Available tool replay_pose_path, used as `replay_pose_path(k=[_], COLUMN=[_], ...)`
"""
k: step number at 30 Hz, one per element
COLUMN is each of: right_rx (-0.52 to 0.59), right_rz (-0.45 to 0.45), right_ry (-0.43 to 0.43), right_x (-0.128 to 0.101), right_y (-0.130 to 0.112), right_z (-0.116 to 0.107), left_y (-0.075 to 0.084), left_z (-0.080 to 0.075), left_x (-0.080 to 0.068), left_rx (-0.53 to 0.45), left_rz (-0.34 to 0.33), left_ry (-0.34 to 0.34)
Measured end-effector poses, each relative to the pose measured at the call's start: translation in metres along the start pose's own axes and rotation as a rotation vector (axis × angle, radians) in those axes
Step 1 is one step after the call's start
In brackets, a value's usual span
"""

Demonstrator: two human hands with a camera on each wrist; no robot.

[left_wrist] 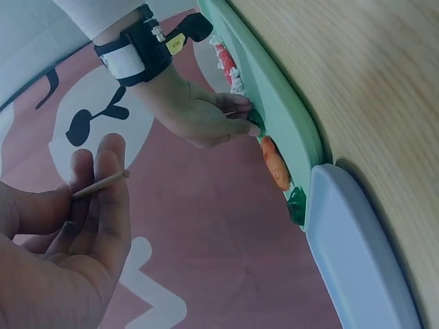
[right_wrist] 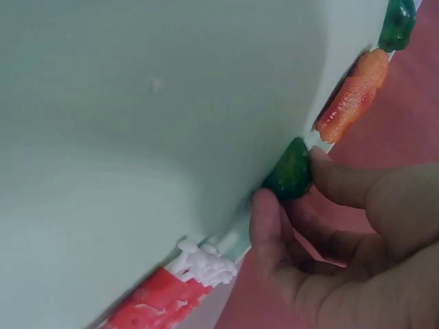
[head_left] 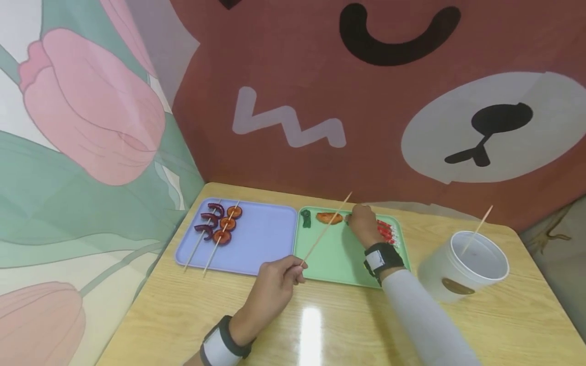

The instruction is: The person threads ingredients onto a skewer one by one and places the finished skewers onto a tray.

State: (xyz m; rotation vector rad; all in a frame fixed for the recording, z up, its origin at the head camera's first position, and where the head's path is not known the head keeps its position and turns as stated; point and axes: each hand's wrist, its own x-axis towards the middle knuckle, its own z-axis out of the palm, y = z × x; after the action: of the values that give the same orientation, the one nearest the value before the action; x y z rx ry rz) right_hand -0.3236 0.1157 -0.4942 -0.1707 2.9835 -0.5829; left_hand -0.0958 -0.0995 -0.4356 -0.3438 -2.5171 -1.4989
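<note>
**Skewer in the left hand, green piece pinched in the right**

Left hand [head_left: 274, 279] low over the wooden table [head_left: 320, 325], just in front of the green tray [head_left: 341, 262], wrist strapped with a black-and-white band. Fingers curled, thumb and fingertips pinching the near end of a bare wooden skewer [head_left: 327, 227]; stick slanted up and away over the green tray toward the back wall.

Right hand [head_left: 363, 223] stretched forward across the green tray's far edge, forearm in a white sleeve, back of the hand up. Thumb and forefinger closed on a small dark green food piece [right_wrist: 291, 171] lying at the tray's rim, right beside an orange slice [head_left: 329, 218]. Farther left along the same rim, another dark green piece [head_left: 305, 218]. Just right of the hand, red-and-white pieces [head_left: 386, 231].

On the blue tray [head_left: 265, 239], touching the green one's left side: two loaded skewers [head_left: 215, 229], one with dark purple curved pieces, one with round orange-brown slices. Off to the right on the table, a white tub [head_left: 471, 264] with one more stick [head_left: 478, 226] leaning inside.
</note>
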Motion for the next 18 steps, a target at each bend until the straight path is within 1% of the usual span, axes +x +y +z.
replay_pose_path(k=[3,6,9,11,13,16,17,18], right_rx=[0.028,0.097,0.164,0.198,0.242,0.351,0.421,0.522], right_rz=[-0.033,-0.058,-0.089,-0.101,-0.095,-0.078,-0.083,-0.099], right_ry=[0.028,0.079,0.125,0.134,0.134,0.131,0.117,0.096], right_x=[-0.003,-0.009,-0.015,-0.018,-0.022,-0.031,-0.033,-0.037], right_y=[0.004,0.009,0.012,0.014,0.016,0.017,0.016,0.013], right_z=[0.000,-0.006,-0.014,-0.020,-0.026,-0.035,-0.038,-0.042], left_y=[0.001,0.001,-0.002,-0.004,-0.005,-0.006,-0.007,-0.008], left_z=[-0.001,-0.001,-0.002,-0.002,-0.002,-0.002,-0.003,-0.003], left_x=[-0.001,-0.001,-0.002,-0.003,-0.003,-0.004,-0.004,-0.005], left_rx=[-0.008,-0.023,-0.038,-0.046,-0.056,-0.057,-0.056,-0.051], left_rz=[-0.009,-0.024,-0.052,-0.069,-0.078,-0.081,-0.083,-0.087], left_ry=[0.012,0.013,0.013,0.012,0.007,0.003,0.005,0.009])
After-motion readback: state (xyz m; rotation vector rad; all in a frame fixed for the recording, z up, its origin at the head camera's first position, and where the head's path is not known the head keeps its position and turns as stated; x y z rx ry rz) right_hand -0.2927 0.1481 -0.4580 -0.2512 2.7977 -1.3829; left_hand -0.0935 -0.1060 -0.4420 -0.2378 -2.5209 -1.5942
